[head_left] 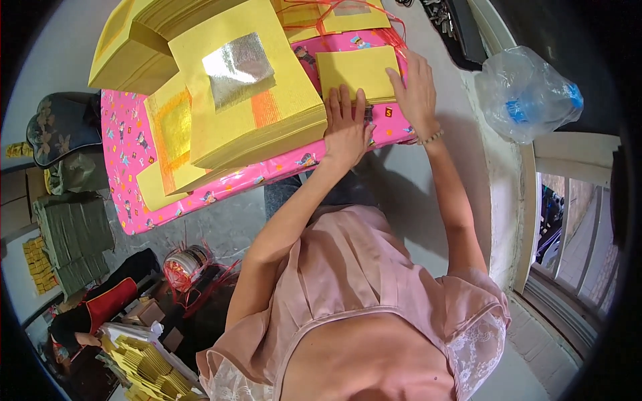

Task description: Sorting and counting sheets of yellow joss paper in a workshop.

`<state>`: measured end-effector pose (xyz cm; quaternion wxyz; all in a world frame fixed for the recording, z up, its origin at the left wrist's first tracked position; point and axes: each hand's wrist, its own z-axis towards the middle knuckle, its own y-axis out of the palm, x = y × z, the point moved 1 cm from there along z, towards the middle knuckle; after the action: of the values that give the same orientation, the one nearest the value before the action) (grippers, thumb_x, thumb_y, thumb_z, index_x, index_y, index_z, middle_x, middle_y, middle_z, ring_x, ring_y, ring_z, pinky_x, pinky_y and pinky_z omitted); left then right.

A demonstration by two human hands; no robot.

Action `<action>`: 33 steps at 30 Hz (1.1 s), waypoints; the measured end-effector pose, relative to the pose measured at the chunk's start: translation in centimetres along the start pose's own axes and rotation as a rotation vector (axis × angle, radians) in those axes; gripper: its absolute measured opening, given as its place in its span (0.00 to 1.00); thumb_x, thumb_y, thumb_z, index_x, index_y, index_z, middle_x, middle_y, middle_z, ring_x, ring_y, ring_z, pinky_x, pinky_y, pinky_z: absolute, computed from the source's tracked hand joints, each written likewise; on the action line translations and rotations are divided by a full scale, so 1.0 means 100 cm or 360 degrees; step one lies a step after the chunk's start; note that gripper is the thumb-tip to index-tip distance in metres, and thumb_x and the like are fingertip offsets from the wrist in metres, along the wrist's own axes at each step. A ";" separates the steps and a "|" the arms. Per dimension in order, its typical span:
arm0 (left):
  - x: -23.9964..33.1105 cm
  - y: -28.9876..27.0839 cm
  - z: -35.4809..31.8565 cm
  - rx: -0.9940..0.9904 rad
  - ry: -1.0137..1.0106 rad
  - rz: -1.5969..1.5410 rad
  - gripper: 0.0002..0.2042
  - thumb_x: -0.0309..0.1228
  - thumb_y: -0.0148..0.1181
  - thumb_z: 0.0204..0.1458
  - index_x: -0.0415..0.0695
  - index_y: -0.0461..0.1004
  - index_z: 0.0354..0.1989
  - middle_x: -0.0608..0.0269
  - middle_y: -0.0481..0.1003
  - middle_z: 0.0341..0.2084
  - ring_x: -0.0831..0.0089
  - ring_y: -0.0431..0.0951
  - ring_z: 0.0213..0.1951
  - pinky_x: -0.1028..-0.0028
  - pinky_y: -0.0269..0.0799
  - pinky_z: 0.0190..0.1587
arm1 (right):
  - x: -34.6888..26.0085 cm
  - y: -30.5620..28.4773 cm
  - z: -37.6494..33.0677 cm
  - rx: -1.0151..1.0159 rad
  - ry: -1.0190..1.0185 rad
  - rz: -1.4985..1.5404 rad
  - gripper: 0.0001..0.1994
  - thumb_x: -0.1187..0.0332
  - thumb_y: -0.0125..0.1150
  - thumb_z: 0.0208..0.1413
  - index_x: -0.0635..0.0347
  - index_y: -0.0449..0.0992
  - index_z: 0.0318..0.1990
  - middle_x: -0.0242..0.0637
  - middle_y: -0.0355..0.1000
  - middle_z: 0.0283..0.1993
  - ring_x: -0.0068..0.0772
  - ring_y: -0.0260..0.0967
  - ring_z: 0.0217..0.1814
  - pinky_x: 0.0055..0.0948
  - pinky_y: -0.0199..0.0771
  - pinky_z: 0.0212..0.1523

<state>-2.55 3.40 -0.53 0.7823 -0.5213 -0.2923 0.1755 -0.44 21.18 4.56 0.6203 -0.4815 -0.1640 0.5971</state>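
A small yellow paper stack (pixel 356 67) lies on the pink patterned tabletop (pixel 251 177), at its right end. My left hand (pixel 346 130) reaches to its near left corner, fingers stretched out and resting at the edge. Along its right side is my right hand (pixel 416 97), fingers extended and thumb apart, the thumb at the stack's edge. Neither hand is closed round the paper. Just left of my left hand stands a thick pile of larger yellow sheets (pixel 294 97), with a silver foil square (pixel 239 63) on top and an orange patch below it.
More yellow stacks (pixel 137 53) rise at the far left of the table. Red plastic string (pixel 328 15) trails over sheets at the far edge. Right of the table, a clear plastic bag (pixel 528 93) with blue parts rests by the wall. A string roll (pixel 188 262) sits lower left.
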 end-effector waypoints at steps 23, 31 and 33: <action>0.010 0.001 0.005 -0.0060 -0.0173 -0.0431 0.45 0.39 0.65 0.47 0.35 0.45 0.70 0.29 0.39 0.68 0.33 0.35 0.70 0.41 0.34 0.69 | 0.011 0.009 -0.003 -0.0652 -0.0398 -0.0038 0.26 0.55 0.42 0.68 0.49 0.56 0.70 0.40 0.45 0.76 0.46 0.31 0.80 0.57 0.35 0.72; 0.018 -0.098 -0.019 0.0187 0.0112 -0.0734 0.34 0.28 0.64 0.49 0.33 0.56 0.64 0.31 0.55 0.63 0.38 0.56 0.64 0.55 0.59 0.63 | -0.085 -0.083 0.048 -0.0336 -0.0572 0.0527 0.15 0.63 0.50 0.65 0.59 0.74 0.54 0.44 0.71 0.55 0.46 0.66 0.61 0.40 0.61 0.61; 0.013 -0.141 -0.033 0.0132 0.0213 -0.1003 0.21 0.26 0.64 0.49 0.39 0.72 0.53 0.45 0.72 0.50 0.50 0.72 0.51 0.61 0.70 0.52 | -0.109 -0.096 0.050 -0.0389 -0.0546 0.0754 0.13 0.65 0.53 0.63 0.61 0.76 0.50 0.43 0.74 0.49 0.44 0.71 0.54 0.37 0.68 0.55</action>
<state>0.12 -3.75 11.81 0.8361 -0.3831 -0.3800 -0.0983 -1.25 15.09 18.63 0.3649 -0.4695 -0.2201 0.7733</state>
